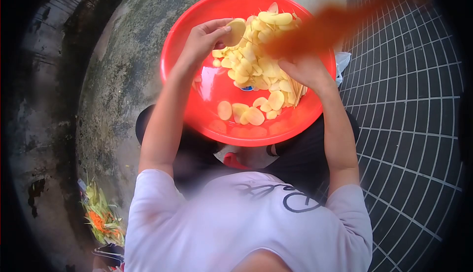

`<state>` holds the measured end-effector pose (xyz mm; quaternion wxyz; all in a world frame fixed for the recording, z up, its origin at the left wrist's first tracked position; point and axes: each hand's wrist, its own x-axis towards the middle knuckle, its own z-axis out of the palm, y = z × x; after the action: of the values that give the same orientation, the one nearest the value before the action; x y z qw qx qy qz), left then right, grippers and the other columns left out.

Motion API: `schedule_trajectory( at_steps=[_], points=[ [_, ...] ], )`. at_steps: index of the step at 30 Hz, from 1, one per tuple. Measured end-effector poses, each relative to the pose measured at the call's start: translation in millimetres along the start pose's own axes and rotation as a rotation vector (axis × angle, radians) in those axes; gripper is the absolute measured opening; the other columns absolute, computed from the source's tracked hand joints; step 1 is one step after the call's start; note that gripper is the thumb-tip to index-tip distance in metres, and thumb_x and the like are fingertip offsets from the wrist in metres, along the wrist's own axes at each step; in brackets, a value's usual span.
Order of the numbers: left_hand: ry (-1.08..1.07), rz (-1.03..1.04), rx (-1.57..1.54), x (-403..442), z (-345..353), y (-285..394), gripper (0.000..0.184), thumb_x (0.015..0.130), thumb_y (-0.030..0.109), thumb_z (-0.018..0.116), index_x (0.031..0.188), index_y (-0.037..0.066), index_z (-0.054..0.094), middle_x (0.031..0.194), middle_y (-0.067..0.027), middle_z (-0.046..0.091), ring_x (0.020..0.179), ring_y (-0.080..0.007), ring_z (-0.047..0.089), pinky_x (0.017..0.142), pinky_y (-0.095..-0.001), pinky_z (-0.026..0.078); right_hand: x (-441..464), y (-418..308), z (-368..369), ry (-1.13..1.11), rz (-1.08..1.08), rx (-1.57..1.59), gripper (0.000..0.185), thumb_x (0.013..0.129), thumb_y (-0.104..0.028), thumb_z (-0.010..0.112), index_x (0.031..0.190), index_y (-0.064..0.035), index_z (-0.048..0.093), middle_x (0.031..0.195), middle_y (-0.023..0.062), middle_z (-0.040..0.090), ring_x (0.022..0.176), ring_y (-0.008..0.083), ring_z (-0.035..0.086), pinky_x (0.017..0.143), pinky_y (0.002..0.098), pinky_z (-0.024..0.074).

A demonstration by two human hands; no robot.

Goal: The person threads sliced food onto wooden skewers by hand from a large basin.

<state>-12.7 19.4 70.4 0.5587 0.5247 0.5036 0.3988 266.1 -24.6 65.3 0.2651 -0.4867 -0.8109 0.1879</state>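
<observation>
My left hand (204, 40) pinches a pale yellow potato slice (235, 32) above the left side of a red plastic basin (189, 102). Many more potato slices (246, 65) are heaped in the basin, some with thin sticks poking out of them. My right hand (309, 71) is over the right side of the heap; an orange blur covers its fingers, so I cannot make out what they hold. Below that hand, a bundle of thin wooden skewers (297, 91) leans among the slices. Several loose slices (254, 115) lie on the basin's near side.
The basin sits over my lap, between my knees. A blurred orange shape (325, 28) crosses the upper right, close to the camera. Dark tiles (404, 114) are at right, with a white plastic bag (342, 65) beside the basin. Green and orange vegetable scraps (101, 217) lie lower left.
</observation>
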Motion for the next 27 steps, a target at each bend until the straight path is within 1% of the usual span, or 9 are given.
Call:
schedule_trajectory(
  at_steps=[2,5,8,11,14,17,20,27],
  points=[
    [-0.007,0.012,0.036,0,0,1,0.033,0.095,0.023,0.068,0.125,0.008,0.068,0.107,-0.0009,0.071,0.094,-0.0063,0.064,0.079,-0.0219,0.052,0,-2,0,0.014,-0.027,-0.003,0.026,0.078,-0.015,0.061,0.096,-0.0045,0.076,0.078,0.0172,0.071,0.072,0.0280,0.070,0.073,0.0370,0.0550],
    [-0.027,0.020,0.040,4,-1,-8,0.034,0.094,0.023,0.068,0.125,0.007,0.067,0.107,-0.0017,0.071,0.092,-0.0069,0.065,0.079,-0.0227,0.053,0,-3,5,0.011,-0.022,0.092,0.025,0.079,-0.014,0.060,0.096,-0.0041,0.075,0.078,0.0168,0.071,0.071,0.0280,0.070,0.073,0.0367,0.0549],
    [-0.016,0.046,0.010,8,-3,-12,0.033,0.093,0.018,0.070,0.123,0.007,0.068,0.104,-0.0050,0.073,0.088,-0.0085,0.066,0.076,-0.0238,0.053,-1,-3,7,0.016,-0.017,0.082,0.024,0.079,-0.012,0.060,0.096,-0.0037,0.075,0.078,0.0169,0.071,0.071,0.0282,0.069,0.073,0.0370,0.0547],
    [-0.025,0.023,0.052,3,-4,-3,0.033,0.093,0.019,0.070,0.122,0.005,0.069,0.102,-0.0052,0.073,0.088,-0.0094,0.066,0.076,-0.0242,0.053,-1,-1,6,0.027,-0.011,0.077,0.023,0.079,-0.012,0.061,0.096,-0.0035,0.075,0.078,0.0170,0.071,0.071,0.0289,0.069,0.072,0.0377,0.0545],
    [-0.037,0.016,0.096,-2,-3,2,0.033,0.093,0.019,0.070,0.122,0.003,0.069,0.101,-0.0052,0.073,0.089,-0.0103,0.067,0.077,-0.0244,0.053,0,0,7,0.090,-0.073,0.071,0.022,0.080,-0.012,0.061,0.096,-0.0038,0.075,0.077,0.0167,0.070,0.072,0.0300,0.068,0.072,0.0387,0.0541],
    [-0.037,0.006,0.083,0,-5,0,0.034,0.092,0.020,0.070,0.122,0.003,0.068,0.102,-0.0058,0.073,0.088,-0.0106,0.067,0.077,-0.0248,0.054,0,3,8,0.082,-0.065,0.061,0.021,0.081,-0.011,0.062,0.097,-0.0046,0.075,0.078,0.0163,0.070,0.073,0.0305,0.069,0.073,0.0396,0.0539],
    [-0.051,-0.005,0.001,0,-8,2,0.035,0.092,0.020,0.070,0.123,0.003,0.068,0.103,-0.0065,0.073,0.088,-0.0108,0.067,0.078,-0.0251,0.054,1,5,10,0.101,-0.082,0.083,0.020,0.082,-0.011,0.063,0.097,-0.0052,0.075,0.081,0.0159,0.071,0.076,0.0300,0.069,0.073,0.0400,0.0539],
    [-0.062,-0.017,0.013,0,-8,-2,0.036,0.093,0.020,0.070,0.124,0.003,0.067,0.103,-0.0064,0.073,0.088,-0.0112,0.067,0.079,-0.0252,0.054,1,5,14,0.107,-0.094,0.069,0.018,0.083,-0.010,0.066,0.098,-0.0051,0.074,0.086,0.0153,0.072,0.079,0.0293,0.069,0.074,0.0388,0.0539]
  ],
)
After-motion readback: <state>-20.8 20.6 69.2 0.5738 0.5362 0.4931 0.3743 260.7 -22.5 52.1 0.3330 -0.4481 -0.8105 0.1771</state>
